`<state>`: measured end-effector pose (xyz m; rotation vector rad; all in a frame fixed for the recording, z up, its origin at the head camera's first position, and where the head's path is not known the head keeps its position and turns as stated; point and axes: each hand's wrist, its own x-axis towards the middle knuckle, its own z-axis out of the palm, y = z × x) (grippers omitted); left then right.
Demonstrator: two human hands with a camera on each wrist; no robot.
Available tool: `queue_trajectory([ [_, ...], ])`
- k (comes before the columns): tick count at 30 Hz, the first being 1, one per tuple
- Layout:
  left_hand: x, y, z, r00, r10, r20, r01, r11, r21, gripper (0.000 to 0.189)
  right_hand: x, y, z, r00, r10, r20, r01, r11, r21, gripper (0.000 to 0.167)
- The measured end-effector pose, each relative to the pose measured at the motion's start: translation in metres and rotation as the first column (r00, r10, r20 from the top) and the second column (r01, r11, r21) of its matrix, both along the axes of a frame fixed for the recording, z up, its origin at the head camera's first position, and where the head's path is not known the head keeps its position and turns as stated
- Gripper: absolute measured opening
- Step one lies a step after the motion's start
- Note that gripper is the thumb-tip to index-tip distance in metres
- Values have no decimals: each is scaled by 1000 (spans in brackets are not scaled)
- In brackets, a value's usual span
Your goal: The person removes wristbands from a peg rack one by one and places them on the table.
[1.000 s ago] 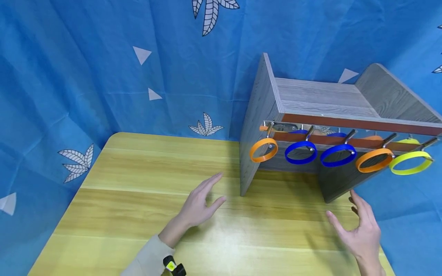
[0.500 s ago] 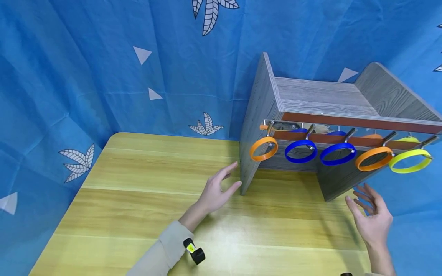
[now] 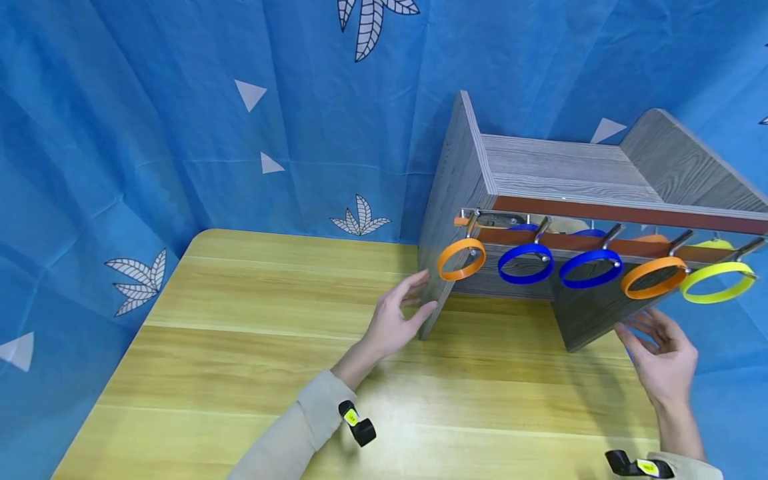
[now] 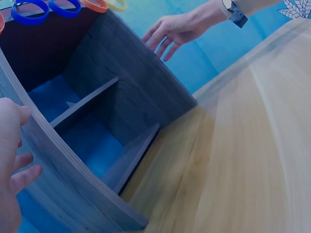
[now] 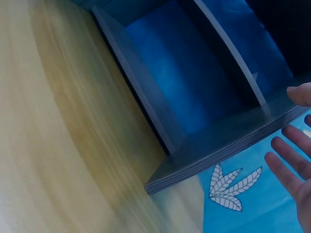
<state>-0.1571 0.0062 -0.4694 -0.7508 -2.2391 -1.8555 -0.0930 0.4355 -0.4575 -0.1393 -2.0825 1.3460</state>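
A grey wood-grain shelf unit [image 3: 456,167] stands on the table, with open compartments below its top board. Along its front, metal hooks hold an orange ring [image 3: 450,274], two blue rings, another orange ring [image 3: 651,293] and a yellow ring [image 3: 714,299]. My left hand [image 3: 390,323] is at the front edge of the left side panel [image 4: 82,170], thumb by the edge, fingers along the outer face. On the other side, my right hand [image 3: 669,350] is beside the right panel [image 4: 136,73]. Its thumb [image 5: 300,94] is near the panel edge and its fingers spread outside.
The unit stands at the right of a yellow wood-grain table [image 3: 258,300]. Behind and around hangs a blue curtain [image 3: 198,100] with leaf prints. Both wrists wear black straps; the left strap [image 3: 360,427] shows in the head view.
My left hand has moved right and up to the left panel. My right hand has shifted right, to the outer side of the right panel. The shelf unit and its rings stay put.
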Motion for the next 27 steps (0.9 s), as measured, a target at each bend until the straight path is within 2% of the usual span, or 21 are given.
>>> queue_trajectory([
  [4, 0, 5, 5, 1000, 7, -1, -7, 1000, 13, 54, -5, 4, 4, 992, 107, -64, -116, 981, -153, 52],
  [7, 0, 7, 8, 1000, 13, -8, -12, 999, 29, 53, -7, 5, 5, 985, 147, -90, -163, 964, -211, 50],
  [11, 1, 9, 8, 1000, 10, -9, -10, 999, 43, 52, -9, 6, 4, 981, 162, -104, -184, 945, -269, 46],
  [17, 1, 13, 7, 1000, 16, -13, -15, 998, 53, 47, -10, 7, 4, 973, 189, -135, -228, 890, -395, 40],
  [21, 1, 14, 7, 1000, 19, -22, -17, 997, 72, 43, -11, 8, 5, 975, 181, -130, -221, 860, -459, 37],
  [25, 1, 15, 7, 1000, 17, -6, -17, 995, 99, 42, -12, 7, 7, 981, 159, -114, -194, 848, -492, 37],
  [27, 1, 15, 7, 1000, 22, 6, -22, 994, 109, 42, -12, 7, 7, 979, 161, -122, -200, 853, -482, 37],
])
